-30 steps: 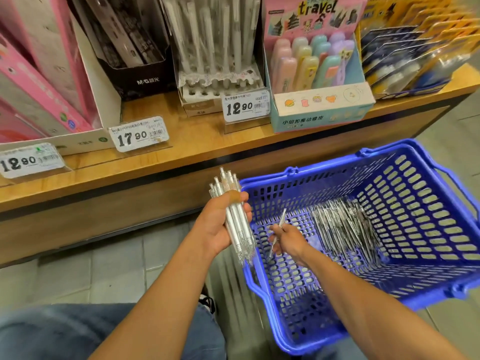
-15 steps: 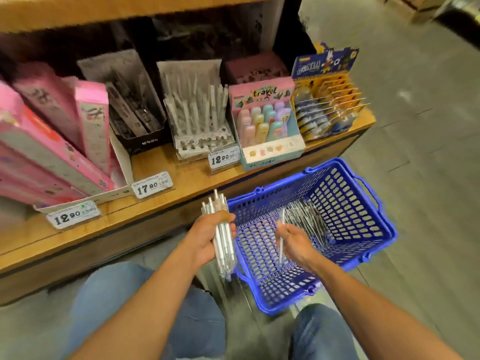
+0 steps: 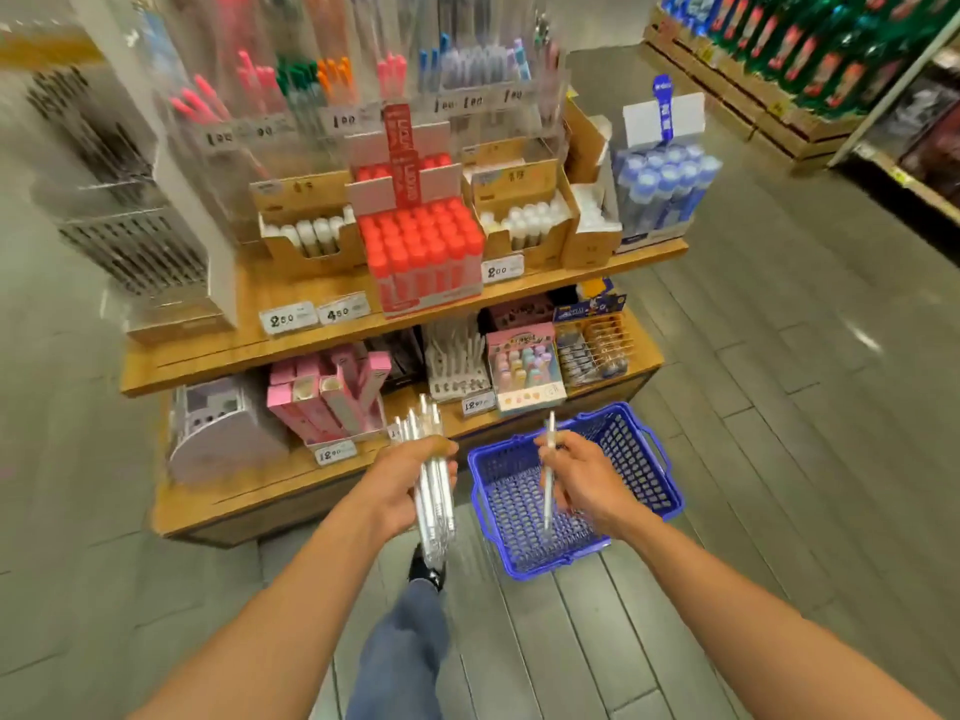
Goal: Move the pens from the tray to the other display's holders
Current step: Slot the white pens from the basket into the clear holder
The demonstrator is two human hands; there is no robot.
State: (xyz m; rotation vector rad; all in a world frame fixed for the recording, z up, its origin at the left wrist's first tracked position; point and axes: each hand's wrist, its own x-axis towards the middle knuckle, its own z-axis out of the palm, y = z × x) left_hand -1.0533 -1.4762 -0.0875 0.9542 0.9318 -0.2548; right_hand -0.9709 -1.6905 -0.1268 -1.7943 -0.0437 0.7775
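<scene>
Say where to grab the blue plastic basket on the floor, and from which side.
Judging by its pose, grip the blue plastic basket by the handle loop on its right wall, coming from above and the right. It stands upright on the floor and the loop juts clear of the rim, leaving room for fingers. Both hands are occupied: left hand holds a pen bundle, right hand one pen.

Bright, even shop lighting, soft shadows, heavy motion blur toward the edges, wide-angle bending of shelves and floor.
</scene>
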